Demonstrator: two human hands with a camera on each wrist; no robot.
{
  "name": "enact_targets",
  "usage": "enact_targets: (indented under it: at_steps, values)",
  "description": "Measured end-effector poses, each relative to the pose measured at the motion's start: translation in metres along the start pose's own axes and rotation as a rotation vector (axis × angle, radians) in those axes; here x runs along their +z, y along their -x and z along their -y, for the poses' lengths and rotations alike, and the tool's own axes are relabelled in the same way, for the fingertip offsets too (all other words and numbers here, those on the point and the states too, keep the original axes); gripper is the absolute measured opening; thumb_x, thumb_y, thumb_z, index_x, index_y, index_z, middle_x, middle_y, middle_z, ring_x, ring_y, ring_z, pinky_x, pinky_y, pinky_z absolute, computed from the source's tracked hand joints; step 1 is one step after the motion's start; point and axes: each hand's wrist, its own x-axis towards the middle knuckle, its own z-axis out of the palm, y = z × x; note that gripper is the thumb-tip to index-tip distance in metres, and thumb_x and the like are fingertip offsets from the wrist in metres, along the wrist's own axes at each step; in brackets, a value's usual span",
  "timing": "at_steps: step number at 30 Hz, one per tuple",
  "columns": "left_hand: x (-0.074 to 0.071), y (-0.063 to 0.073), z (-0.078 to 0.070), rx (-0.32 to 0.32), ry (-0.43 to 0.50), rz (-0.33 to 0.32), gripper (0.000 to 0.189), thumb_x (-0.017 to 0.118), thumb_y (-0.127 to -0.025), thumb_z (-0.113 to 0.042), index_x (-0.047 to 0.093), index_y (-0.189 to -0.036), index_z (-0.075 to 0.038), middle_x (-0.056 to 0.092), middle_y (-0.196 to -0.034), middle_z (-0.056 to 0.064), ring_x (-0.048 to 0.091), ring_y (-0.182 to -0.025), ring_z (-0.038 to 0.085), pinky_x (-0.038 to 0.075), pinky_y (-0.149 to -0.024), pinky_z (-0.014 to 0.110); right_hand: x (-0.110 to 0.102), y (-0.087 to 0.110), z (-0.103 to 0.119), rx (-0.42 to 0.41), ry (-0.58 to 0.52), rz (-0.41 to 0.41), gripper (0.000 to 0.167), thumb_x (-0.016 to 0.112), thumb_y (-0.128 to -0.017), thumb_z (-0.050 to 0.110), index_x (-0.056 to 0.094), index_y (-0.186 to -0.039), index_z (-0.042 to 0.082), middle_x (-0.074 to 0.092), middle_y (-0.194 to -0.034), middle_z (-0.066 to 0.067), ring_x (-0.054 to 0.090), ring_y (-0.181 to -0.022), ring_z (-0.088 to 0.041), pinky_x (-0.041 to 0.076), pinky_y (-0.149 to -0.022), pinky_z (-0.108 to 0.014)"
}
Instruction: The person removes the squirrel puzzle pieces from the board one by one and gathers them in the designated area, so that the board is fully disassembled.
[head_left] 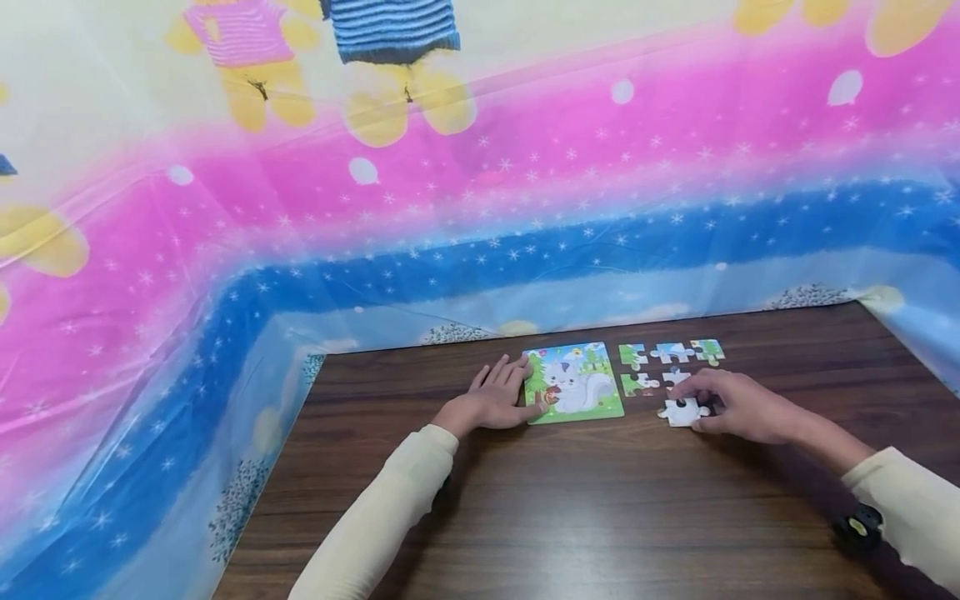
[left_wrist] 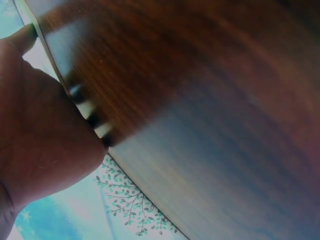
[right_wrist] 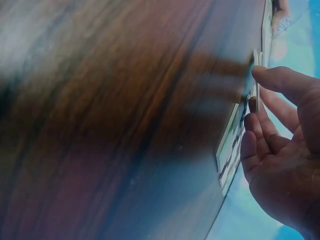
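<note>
A square picture board with a white squirrel on a green and blue scene lies flat near the back of the table. My left hand rests at its left side, fingers straight and thumb at the near corner; the left wrist view shows this hand low along the board's edge. To the right of the board, my right hand pinches a mostly white jigsaw piece between thumb and fingers. The right wrist view shows that jigsaw piece edge-on, held by the right hand.
Several jigsaw pieces lie in a row right of the board, with a green and white piece below them. The dark wooden table meets a patterned pink and blue cloth behind and at both sides.
</note>
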Motion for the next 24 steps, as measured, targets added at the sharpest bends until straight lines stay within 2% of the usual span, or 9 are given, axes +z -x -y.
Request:
enact_targets:
  at_steps: [8,18,24]
  values:
    - [-0.0014,0.0018,-0.0031,-0.002,-0.002,0.005,0.087,0.046,-0.103,-0.070,0.015,-0.172,-0.026,-0.003,-0.181,-0.008,-0.009,-0.168,0.020,-0.004,-0.136,0.051,0.0004,0.0046,0.0028,-0.013,0.067,-0.004,0.044,0.083,-0.090,0.011,0.071,-0.131,0.023,0.064,-0.119,-0.001,0.057,-0.095,-0.011,0.049,-0.073,-0.026]
    - [-0.0010,0.0000,-0.0005,0.006,-0.007,0.007,0.087,0.045,-0.104,-0.069,0.015,-0.172,-0.024,-0.003,-0.181,-0.006,-0.008,-0.168,0.021,-0.003,-0.136,0.052,0.0043,0.0076,0.0029,-0.018,0.084,-0.008,0.041,0.081,-0.091,0.009,0.072,-0.129,0.024,0.061,-0.116,-0.001,0.057,-0.095,-0.010,0.049,-0.073,-0.025]
    - [-0.0025,-0.0009,0.0005,0.000,-0.003,0.017,0.088,0.044,-0.103,-0.071,0.014,-0.172,-0.026,-0.003,-0.181,-0.007,-0.008,-0.168,0.021,-0.002,-0.136,0.053,-0.0024,0.0031,0.0070,-0.037,0.086,0.006,0.046,0.084,-0.088,0.011,0.072,-0.131,0.022,0.062,-0.117,-0.001,0.061,-0.099,-0.013,0.053,-0.076,-0.029]
